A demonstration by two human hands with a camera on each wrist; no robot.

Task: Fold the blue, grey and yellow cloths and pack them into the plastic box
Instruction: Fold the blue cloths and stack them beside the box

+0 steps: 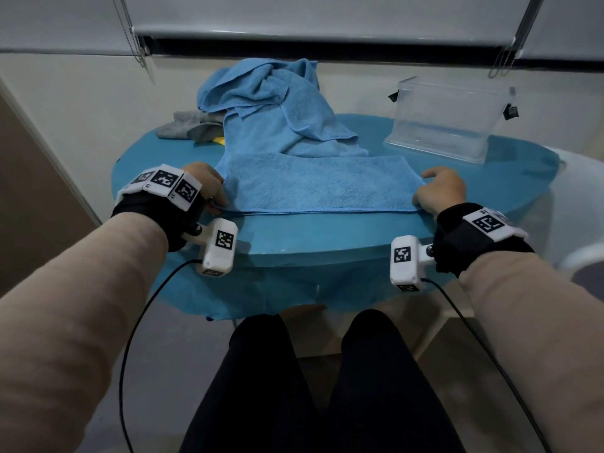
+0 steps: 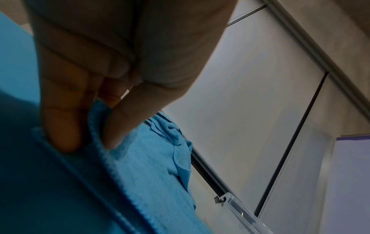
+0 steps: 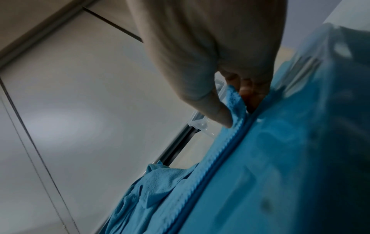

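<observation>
— Our left hand [image 1: 204,188] pinches the near left corner of the blue cloth [image 1: 313,184], thumb and fingers [image 2: 60,126] closed on the hem; our right hand [image 1: 439,189] has the same grip on the right corner.

— So how far are we?

— Early, we judge. One first fold lies flat along the desk [image 1: 310,237] edge; the far half of that cloth is still bunched. The grey cloth [image 1: 189,124] sits crumpled at the far left, with the yellow cloth [image 1: 219,140] peeking from under it, both unfolded.

— And the plastic box [image 1: 447,119]?

— Far right on the desk, lid off, nothing inside that we can see.
</observation>
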